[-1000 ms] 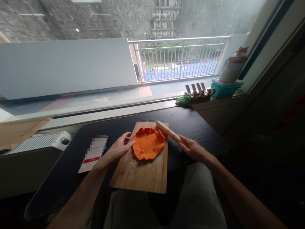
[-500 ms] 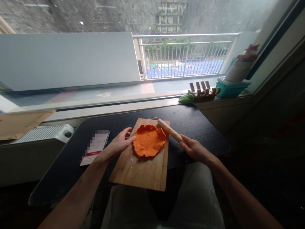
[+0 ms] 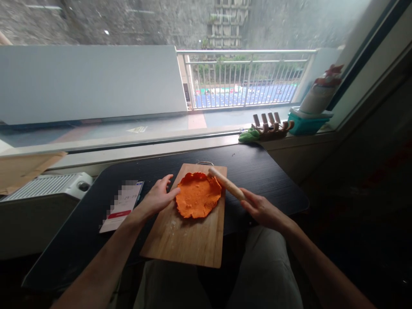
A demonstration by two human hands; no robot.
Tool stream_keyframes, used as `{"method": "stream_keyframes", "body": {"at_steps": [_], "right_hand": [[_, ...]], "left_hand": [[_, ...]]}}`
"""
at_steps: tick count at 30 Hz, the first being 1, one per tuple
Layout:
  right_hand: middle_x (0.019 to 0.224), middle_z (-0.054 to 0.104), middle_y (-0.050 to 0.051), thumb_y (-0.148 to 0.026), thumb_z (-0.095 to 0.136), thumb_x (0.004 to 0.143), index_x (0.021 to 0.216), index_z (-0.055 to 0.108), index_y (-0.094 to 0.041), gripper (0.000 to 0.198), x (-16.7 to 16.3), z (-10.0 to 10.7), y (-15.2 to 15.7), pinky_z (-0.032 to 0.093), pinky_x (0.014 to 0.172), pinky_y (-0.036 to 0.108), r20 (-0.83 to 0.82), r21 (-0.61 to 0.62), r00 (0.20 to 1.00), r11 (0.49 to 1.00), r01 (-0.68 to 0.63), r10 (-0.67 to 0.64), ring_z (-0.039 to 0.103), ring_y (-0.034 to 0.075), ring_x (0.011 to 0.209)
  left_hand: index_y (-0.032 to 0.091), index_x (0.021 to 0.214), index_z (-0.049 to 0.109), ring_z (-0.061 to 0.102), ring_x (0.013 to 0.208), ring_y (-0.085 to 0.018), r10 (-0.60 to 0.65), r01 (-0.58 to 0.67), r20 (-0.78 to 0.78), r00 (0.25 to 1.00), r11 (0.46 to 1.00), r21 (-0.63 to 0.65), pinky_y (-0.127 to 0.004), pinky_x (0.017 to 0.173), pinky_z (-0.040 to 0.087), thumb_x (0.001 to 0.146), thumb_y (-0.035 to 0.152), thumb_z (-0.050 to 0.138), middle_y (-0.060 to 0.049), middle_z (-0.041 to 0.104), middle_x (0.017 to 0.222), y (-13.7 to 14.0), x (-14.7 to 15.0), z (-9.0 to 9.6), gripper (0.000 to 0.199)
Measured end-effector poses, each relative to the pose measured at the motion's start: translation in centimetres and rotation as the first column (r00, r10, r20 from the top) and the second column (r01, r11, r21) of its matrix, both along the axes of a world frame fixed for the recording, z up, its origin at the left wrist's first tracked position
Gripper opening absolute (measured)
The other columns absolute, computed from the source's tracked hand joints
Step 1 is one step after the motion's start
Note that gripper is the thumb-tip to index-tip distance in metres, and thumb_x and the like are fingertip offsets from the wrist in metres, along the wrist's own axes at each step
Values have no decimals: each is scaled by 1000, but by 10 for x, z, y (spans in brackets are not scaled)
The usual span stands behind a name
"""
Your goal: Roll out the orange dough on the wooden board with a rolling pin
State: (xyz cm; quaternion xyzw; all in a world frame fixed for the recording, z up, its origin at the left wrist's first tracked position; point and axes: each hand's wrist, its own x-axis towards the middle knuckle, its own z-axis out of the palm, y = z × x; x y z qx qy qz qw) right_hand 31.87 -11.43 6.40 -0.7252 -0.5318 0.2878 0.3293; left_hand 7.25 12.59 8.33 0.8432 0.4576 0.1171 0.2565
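A flattened round sheet of orange dough (image 3: pixel 198 195) with a ragged, slightly raised edge lies on a wooden cutting board (image 3: pixel 186 244). My left hand (image 3: pixel 161 194) is at the sheet's left edge, fingers apart, its thumb touching or almost touching the dough. In my right hand (image 3: pixel 262 207) is a pale wooden rolling pin (image 3: pixel 227 183), gripped at its near end. The pin slants up and to the left, its far end over the board's upper right part, beside the dough. White dusty smudges show on the board left of and below the dough.
The board rests on a black table (image 3: pixel 257 171) and juts past its front edge over my legs. A phone (image 3: pixel 124 206) lies at left, near a radiator (image 3: pixel 54 186) and cardboard (image 3: pixel 25 169). On the windowsill are a green cloth (image 3: pixel 249 135), a rack (image 3: pixel 272 128) and a teal box (image 3: pixel 307 122).
The view has shifted slightly, so the whole scene sits a little lower and further left. Both hands, the rolling pin and the dough keep nearly the same places relative to the board.
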Motion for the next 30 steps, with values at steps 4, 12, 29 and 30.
{"method": "stream_keyframes", "body": {"at_steps": [4, 12, 29, 30], "right_hand": [[97, 64, 2, -36, 44, 89, 129, 53, -22, 43, 4, 8, 0, 45, 73, 28, -134, 58, 988, 996, -62, 70, 57, 18, 83], [94, 65, 1, -35, 45, 89, 126, 54, -22, 41, 11, -1, -14, 44, 70, 27, -197, 97, 980, 995, -7, 26, 57, 16, 78], [94, 68, 0, -37, 47, 88, 131, 53, -27, 44, 5, -26, -9, 46, 76, 29, -259, 104, 966, 994, 42, -14, 60, 18, 80], [93, 68, 0, -38, 47, 88, 130, 53, -27, 44, 5, -25, -9, 46, 76, 29, -265, 99, 964, 994, 39, -12, 60, 18, 79]], "left_hand": [[11, 134, 46, 50, 123, -27, -57, 55, 2, 998, 976, 213, -36, 104, 37, 76, 46, 46, -14, 52, 135, 10, 32, 13, 67], [26, 93, 71, 65, 96, -26, -462, 494, -265, 846, 867, 64, -32, 85, 45, 64, 28, 60, -4, 73, 98, 8, 105, 30, 31], [24, 82, 73, 66, 80, -22, -633, 605, -103, 767, 768, -212, -28, 71, 48, 73, 42, 56, -2, 72, 81, 26, 113, 32, 26], [25, 84, 73, 65, 86, -23, -662, 639, -118, 740, 747, -185, -29, 75, 47, 71, 39, 59, -2, 72, 85, 26, 113, 32, 24]]}}
